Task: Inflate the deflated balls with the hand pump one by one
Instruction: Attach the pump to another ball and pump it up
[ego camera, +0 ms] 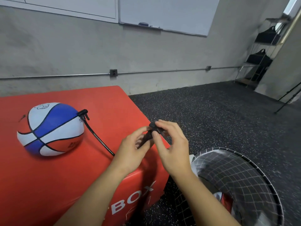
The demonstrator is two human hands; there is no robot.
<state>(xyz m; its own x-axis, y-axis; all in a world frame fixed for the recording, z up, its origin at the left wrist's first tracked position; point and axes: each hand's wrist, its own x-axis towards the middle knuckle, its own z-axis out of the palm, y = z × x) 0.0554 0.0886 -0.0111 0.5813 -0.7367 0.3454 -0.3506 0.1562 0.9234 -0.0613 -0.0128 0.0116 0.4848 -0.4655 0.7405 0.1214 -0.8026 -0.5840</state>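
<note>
A red, white and blue ball (pixel 50 129), slightly squashed, lies on the red box (pixel 78 168) at the left. A black nozzle (pixel 83 113) is plugged into its right side, and a black hose (pixel 99 139) runs from it toward my hands. My left hand (pixel 132 150) grips the body of the black hand pump (pixel 149 136) near the box's right corner. My right hand (pixel 171 144) pinches the pump's handle end (pixel 154 126) between thumb and fingers. Most of the pump is hidden by my hands.
A round mesh hamper (pixel 234 176) stands on the floor at the lower right with another ball (pixel 223 201) partly visible inside. Dark speckled rubber floor (pixel 211 111) lies beyond the box. A wire shelf with black bags (pixel 260 51) stands at the far right wall.
</note>
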